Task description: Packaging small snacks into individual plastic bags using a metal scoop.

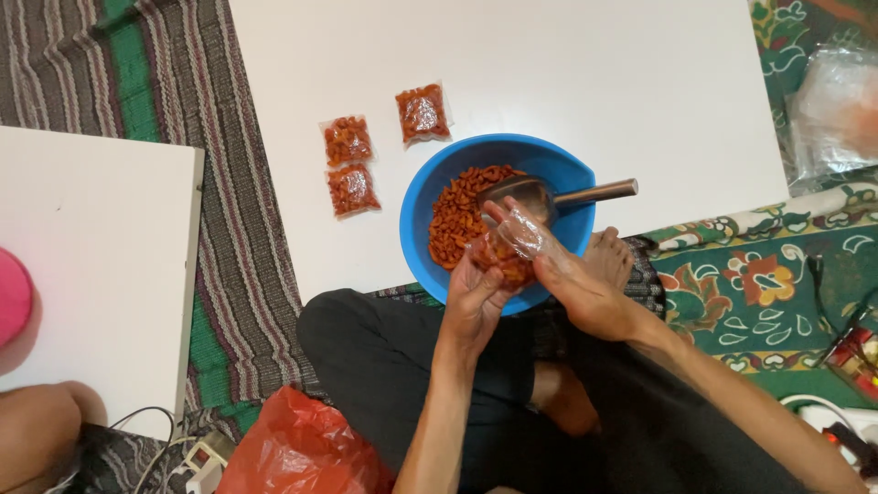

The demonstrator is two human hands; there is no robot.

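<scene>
While you are sitting cross-legged over the work, this is how things are lying:

Small bag: you are holding a small clear plastic bag (508, 249) part-filled with orange snack pieces between both hands, just over the near rim of the blue bowl (572, 229).
Left hand: your left hand (474, 297) is cupping the bag from below and the left, fingers curled up around it.
Right hand: your right hand (585, 288) is pinching the bag's upper edge from the right, fingers closed on the plastic.
Scoop: a metal scoop (549, 194) is resting in the bowl just beyond your fingertips, handle pointing right.
Filled packets: three sealed packets (349, 165) are lying on the white board (549, 73), beyond and left of your left hand, well apart from it.
</scene>
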